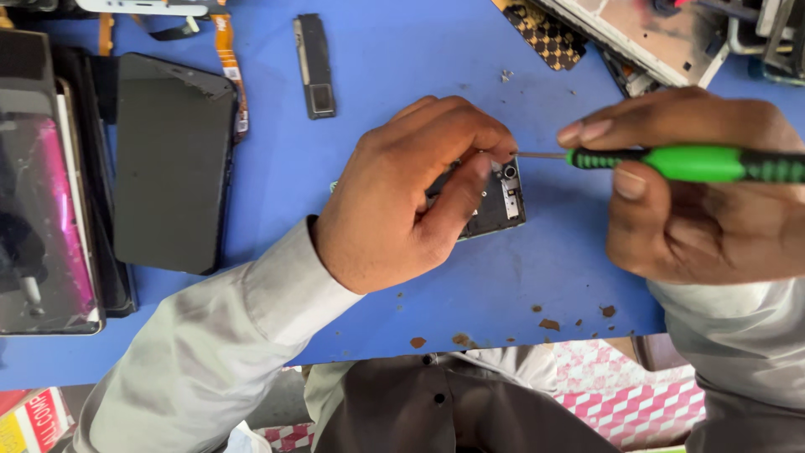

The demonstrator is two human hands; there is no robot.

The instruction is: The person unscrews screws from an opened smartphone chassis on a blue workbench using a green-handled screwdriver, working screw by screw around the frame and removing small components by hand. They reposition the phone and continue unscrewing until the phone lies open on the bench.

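Item: opened phone body (501, 201), dark, lying flat on the blue mat (394, 75), with its exposed inner end pointing toward your right side. All places below are given from this phone body.

Left hand (402, 197): directly over the phone body, covering most of it. Your fingers are curled down and pinched on its upper and near edges, pressing it onto the mat.

Right hand (696, 193): to the right of the phone body and apart from it. It is closed around a screwdriver (688, 164) with a green and black handle.

Governing relation: the screwdriver's long axis runs nearly level, left to right. Its thin metal tip points left and meets the phone body's upper right corner, just beside your left fingertips. Your left hand is the nearer of the two; your right reaches the phone only through the tool.

Also present:
- Dark screen panel (172, 164), well to the left.
- A second device with a pink reflection (42, 218), further left still.
- Small black oblong part (314, 65), above and to the left.
- Light-coloured frame (637, 33), above and to the right.
- Brown crumbs (545, 323), below on the mat.

Containers: none in view.
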